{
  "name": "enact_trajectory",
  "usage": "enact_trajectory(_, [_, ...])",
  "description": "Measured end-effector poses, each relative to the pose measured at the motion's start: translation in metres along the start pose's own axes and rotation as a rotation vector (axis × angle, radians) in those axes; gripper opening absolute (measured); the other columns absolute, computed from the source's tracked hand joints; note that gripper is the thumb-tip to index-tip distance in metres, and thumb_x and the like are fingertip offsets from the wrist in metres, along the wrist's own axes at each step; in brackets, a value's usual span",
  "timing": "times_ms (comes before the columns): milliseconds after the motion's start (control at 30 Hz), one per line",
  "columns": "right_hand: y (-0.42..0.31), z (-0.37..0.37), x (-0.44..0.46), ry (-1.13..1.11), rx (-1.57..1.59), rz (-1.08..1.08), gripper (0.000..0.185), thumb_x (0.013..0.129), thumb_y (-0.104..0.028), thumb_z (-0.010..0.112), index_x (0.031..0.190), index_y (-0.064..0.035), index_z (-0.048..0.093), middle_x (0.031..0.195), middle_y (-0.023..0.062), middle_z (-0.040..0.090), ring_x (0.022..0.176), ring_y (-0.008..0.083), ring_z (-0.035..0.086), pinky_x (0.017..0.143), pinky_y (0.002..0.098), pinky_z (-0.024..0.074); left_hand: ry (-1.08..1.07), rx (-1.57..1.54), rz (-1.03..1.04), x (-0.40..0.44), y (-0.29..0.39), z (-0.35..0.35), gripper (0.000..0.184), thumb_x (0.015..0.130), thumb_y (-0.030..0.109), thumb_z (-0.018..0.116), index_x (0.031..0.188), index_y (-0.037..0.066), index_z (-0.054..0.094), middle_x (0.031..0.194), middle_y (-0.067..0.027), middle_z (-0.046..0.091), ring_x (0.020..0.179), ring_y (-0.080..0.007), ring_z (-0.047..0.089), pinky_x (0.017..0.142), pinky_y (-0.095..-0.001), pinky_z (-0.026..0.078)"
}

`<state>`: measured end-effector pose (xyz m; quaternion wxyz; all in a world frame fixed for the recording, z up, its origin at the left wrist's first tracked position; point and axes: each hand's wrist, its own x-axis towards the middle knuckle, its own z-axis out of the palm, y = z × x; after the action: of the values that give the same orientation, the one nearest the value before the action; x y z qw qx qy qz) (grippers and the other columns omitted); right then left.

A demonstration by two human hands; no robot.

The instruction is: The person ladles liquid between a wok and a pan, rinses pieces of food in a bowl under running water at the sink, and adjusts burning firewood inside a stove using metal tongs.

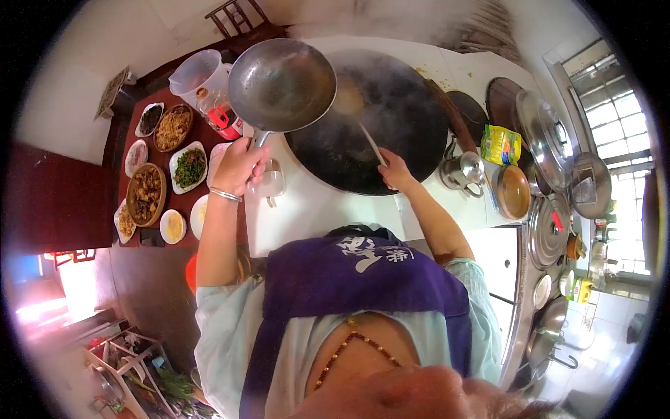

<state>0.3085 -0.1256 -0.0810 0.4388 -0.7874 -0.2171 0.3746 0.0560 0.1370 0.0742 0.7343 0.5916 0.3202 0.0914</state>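
Note:
My left hand (241,167), a silver bangle at its wrist, is closed round the handle of a steel frying pan (283,85). The pan is held up over the left rim of a large black wok (412,133) set into the white stove top, and its inside looks bare. Steam drifts over the wok. In my right hand (396,171) is the thin handle of a ladle (370,140), which reaches into the wok; its round head is blurred by steam. Below my left hand a clear cup (271,180) stands on the stove top.
On the red table at left are several dishes of food, including chopped greens (190,167), a plastic jug (199,75) and a red-labelled bottle (222,115). Right of the wok stand a metal kettle (462,171), a yellow-green packet (501,144), a wooden bowl (514,192) and metal lids (544,133).

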Motion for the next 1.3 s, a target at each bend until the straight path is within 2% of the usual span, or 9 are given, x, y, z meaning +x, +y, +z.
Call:
enact_trajectory(200, [-0.002, -0.002, 0.01, 0.144, 0.192, -0.044, 0.051, 0.082, 0.0, 0.049, 0.131, -0.0057, 0.039, 0.059, 0.0074, 0.052, 0.04, 0.0133, 0.044, 0.034, 0.0293, 0.036, -0.015, 0.001, -0.022, 0.009, -0.005, -0.007, 0.01, 0.082, 0.009, 0.056, 0.086, 0.005, 0.047, 0.063, -0.0006, 0.046, 0.044, -0.0072, 0.041, 0.035, -0.022, 0.03])
enact_trajectory(333, [-0.019, -0.013, -0.022, 0.248, 0.29, 0.024, 0.052, 0.081, 0.002, 0.048, 0.131, -0.0042, 0.038, 0.066, 0.0081, 0.052, 0.039, 0.0127, 0.043, 0.033, 0.0277, 0.0353, -0.05, -0.003, -0.023, 0.013, -0.004, -0.008, 0.011, 0.082, 0.01, 0.057, 0.085, 0.005, 0.047, 0.062, -0.0007, 0.046, 0.045, -0.0072, 0.041, 0.035, -0.0217, 0.03])
enact_trajectory(567, [-0.035, -0.011, -0.129, 0.319, 0.576, 0.175, 0.06, 0.086, -0.001, 0.046, 0.14, -0.0056, 0.02, 0.075, 0.008, 0.052, 0.047, 0.0119, 0.046, 0.038, 0.026, 0.0381, -0.109, -0.022, -0.042, 0.027, -0.006, -0.008, 0.014, 0.081, 0.011, 0.058, 0.083, 0.003, 0.047, 0.062, -0.0005, 0.046, 0.045, -0.0065, 0.042, 0.036, -0.0207, 0.031])
enact_trajectory(733, [-0.081, -0.007, -0.202, 0.169, 0.934, 0.336, 0.057, 0.088, -0.002, 0.04, 0.14, -0.0068, 0.019, 0.078, 0.0095, 0.047, 0.051, 0.0097, 0.041, 0.04, 0.0213, 0.0349, -0.152, -0.015, -0.045, 0.037, -0.011, -0.012, 0.016, 0.081, 0.009, 0.057, 0.077, 0.004, 0.043, 0.062, -0.0023, 0.046, 0.044, -0.0074, 0.042, 0.035, -0.0215, 0.03])
enact_trajectory(867, [-0.078, -0.02, -0.191, -0.099, 1.287, 0.453, 0.052, 0.087, -0.001, 0.038, 0.137, -0.0065, 0.024, 0.076, 0.0083, 0.045, 0.053, 0.0088, 0.039, 0.04, 0.0182, 0.0317, -0.136, -0.025, -0.046, 0.039, -0.014, -0.011, 0.016, 0.081, 0.009, 0.057, 0.077, 0.004, 0.043, 0.062, -0.0022, 0.046, 0.044, -0.0074, 0.042, 0.035, -0.0218, 0.03])
enact_trajectory(1000, [-0.083, -0.031, -0.156, -0.099, 1.069, 0.483, 0.047, 0.082, 0.002, 0.046, 0.126, -0.0054, 0.034, 0.083, 0.0123, 0.049, 0.055, 0.0098, 0.041, 0.039, 0.0174, 0.0321, -0.133, -0.024, -0.056, 0.034, -0.017, -0.015, 0.012, 0.082, 0.01, 0.057, 0.081, 0.004, 0.046, 0.062, -0.0006, 0.046, 0.045, -0.006, 0.041, 0.035, -0.0212, 0.031])
enact_trajectory(1033, [-0.09, -0.035, -0.151, -0.134, 1.172, 0.493, 0.039, 0.078, 0.005, 0.048, 0.115, -0.0055, 0.039, 0.085, 0.0146, 0.051, 0.056, 0.0117, 0.043, 0.039, 0.018, 0.0331, -0.133, -0.028, -0.052, 0.033, -0.017, -0.017, 0.012, 0.082, 0.01, 0.057, 0.081, 0.004, 0.046, 0.063, -0.0008, 0.046, 0.045, -0.0061, 0.041, 0.035, -0.0212, 0.031])
enact_trajectory(1133, [-0.125, -0.042, -0.148, -0.014, 1.169, 0.561, 0.032, 0.079, 0.005, 0.047, 0.109, -0.0034, 0.044, 0.084, 0.0154, 0.047, 0.054, 0.0086, 0.037, 0.038, 0.0153, 0.0285, -0.128, -0.027, -0.042, 0.028, -0.02, -0.023, 0.012, 0.082, 0.009, 0.056, 0.081, 0.004, 0.045, 0.063, -0.0011, 0.046, 0.045, -0.0065, 0.042, 0.035, -0.0214, 0.031])
enact_trajectory(1300, [-0.106, -0.045, -0.116, 0.148, 0.923, 0.58, 0.047, 0.071, 0.011, 0.053, 0.112, -0.0072, 0.039, 0.074, 0.0137, 0.052, 0.058, 0.0185, 0.05, 0.04, 0.0237, 0.0357, -0.095, -0.034, -0.035, 0.021, -0.022, -0.026, 0.013, 0.082, 0.009, 0.056, 0.079, 0.004, 0.044, 0.063, -0.001, 0.045, 0.045, -0.0069, 0.041, 0.035, -0.0212, 0.031])
